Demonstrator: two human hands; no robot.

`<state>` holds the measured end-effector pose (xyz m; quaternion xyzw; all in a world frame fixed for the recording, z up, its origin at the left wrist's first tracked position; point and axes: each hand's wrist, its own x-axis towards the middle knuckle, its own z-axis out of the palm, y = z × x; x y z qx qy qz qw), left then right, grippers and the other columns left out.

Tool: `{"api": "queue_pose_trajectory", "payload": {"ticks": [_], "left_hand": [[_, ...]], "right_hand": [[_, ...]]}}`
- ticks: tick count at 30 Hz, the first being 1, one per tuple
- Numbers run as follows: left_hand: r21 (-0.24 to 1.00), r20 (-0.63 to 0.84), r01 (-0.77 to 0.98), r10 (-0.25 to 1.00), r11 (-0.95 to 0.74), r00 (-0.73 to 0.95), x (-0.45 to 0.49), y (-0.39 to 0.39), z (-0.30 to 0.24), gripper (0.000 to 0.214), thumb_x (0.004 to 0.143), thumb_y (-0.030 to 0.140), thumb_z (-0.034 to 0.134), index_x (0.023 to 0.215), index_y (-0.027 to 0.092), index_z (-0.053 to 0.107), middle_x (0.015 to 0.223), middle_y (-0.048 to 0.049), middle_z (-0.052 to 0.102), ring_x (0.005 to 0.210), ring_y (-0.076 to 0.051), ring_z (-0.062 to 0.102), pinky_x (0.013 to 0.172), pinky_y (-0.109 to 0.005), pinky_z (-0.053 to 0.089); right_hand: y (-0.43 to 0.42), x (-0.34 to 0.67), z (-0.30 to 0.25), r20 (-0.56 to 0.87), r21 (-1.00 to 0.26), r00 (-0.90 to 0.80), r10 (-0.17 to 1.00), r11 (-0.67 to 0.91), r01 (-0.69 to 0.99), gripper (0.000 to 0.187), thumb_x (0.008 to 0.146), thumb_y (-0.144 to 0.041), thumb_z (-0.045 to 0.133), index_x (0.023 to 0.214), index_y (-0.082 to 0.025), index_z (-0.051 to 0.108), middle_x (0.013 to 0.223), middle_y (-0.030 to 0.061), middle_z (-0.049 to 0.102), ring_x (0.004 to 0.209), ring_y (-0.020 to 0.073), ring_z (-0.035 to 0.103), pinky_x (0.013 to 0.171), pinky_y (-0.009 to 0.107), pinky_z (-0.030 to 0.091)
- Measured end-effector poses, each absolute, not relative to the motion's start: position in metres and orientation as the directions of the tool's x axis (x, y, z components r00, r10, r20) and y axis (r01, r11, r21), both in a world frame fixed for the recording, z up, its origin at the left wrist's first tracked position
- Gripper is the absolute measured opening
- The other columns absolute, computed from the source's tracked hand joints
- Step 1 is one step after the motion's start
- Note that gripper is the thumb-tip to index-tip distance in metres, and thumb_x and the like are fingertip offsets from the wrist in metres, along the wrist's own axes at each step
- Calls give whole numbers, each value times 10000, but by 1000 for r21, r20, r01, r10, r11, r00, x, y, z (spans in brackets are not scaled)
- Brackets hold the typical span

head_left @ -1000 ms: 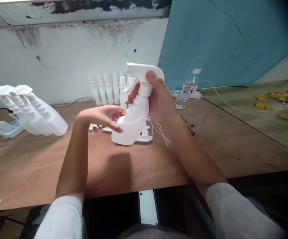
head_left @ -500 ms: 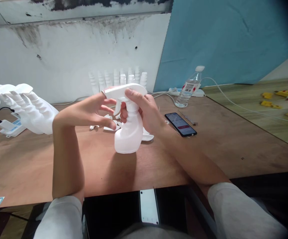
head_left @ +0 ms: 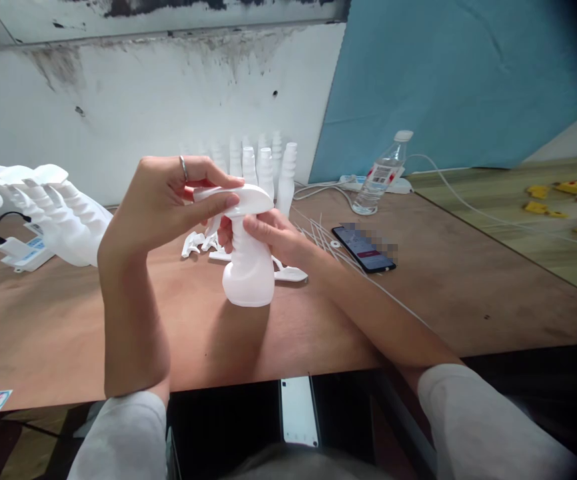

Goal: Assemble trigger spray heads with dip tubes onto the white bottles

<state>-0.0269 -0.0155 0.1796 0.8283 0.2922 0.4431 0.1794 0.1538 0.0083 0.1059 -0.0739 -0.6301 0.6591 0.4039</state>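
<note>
Nearest, the brown surface [head_left: 68,333] carries a white spray bottle [head_left: 248,277], which stands upright on its base. The right hand [head_left: 268,237] wraps the bottle's ribbed neck, its grip closed around it. The left hand [head_left: 163,200] comes from above, its grip pinched on the trigger head [head_left: 233,195] atop that neck. Just behind the bottle lie loose white parts [head_left: 196,243] and thin white tubes [head_left: 318,230]. Right of the bottle a phone [head_left: 363,248] lies flat, screen up. Well left of it, finished sprayers [head_left: 53,207] lie in a row. Beyond the bottle, empty bottles [head_left: 268,167] stand against the wall [head_left: 118,100], and a water bottle [head_left: 381,175] stands farther right.
</note>
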Motion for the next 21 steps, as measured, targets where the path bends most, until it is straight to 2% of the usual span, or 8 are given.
{"api": "queue_pose_trajectory", "payload": {"ticks": [3, 5, 10, 13, 17, 21], "left_hand": [[565, 630, 307, 641, -766, 439, -27, -16, 180, 123, 792, 245, 745, 906, 200, 733, 692, -15, 624, 543, -105, 556, 480, -250, 465], [569, 627, 313, 647, -761, 433, -27, -17, 181, 112, 786, 234, 748, 892, 202, 731, 715, -13, 629, 539, -99, 545, 480, -251, 450], [589, 598, 297, 652, -752, 465, -32, -15, 181, 109, 810, 263, 739, 897, 200, 724, 766, -13, 639, 568, -94, 528, 486, -268, 436], [586, 609, 281, 642, -760, 465, -36, -12, 181, 122, 801, 255, 753, 895, 184, 724, 771, -11, 638, 580, -85, 517, 484, -267, 435], [584, 602, 293, 646, -757, 470, -38, -13, 181, 112, 797, 253, 753, 880, 184, 725, 736, 6, 620, 601, -87, 511, 500, -264, 416], [611, 588, 296, 671, -734, 452, -36, -17, 183, 109, 792, 226, 754, 880, 168, 726, 713, 5, 596, 630, -93, 512, 497, -253, 378]], "right_hand": [[14, 155, 99, 458, -864, -689, 562, 97, -494, 337, 820, -395, 665, 992, -110, 615, 870, 71, 661, 784, 160, 636, 699, 280, 536], [13, 153, 97, 467, -859, -673, 574, 116, -498, 290, 818, -351, 665, 964, -106, 615, 818, 67, 671, 759, 172, 647, 677, 290, 533], [7, 145, 97, 513, -842, -586, 627, 234, -486, 200, 805, -298, 688, 880, -136, 597, 681, 7, 628, 602, 126, 591, 582, 257, 491], [5, 144, 97, 514, -835, -613, 600, 184, -519, 261, 814, -368, 662, 917, -143, 577, 743, 16, 630, 616, 131, 601, 585, 271, 496], [1, 142, 98, 488, -850, -541, 685, 232, -473, 374, 745, -361, 748, 983, -172, 531, 700, -18, 611, 595, 126, 596, 561, 260, 491], [-5, 139, 101, 529, -823, -542, 653, 241, -514, 437, 803, -384, 684, 1111, -204, 431, 696, -38, 606, 584, 129, 598, 563, 272, 493]]}}
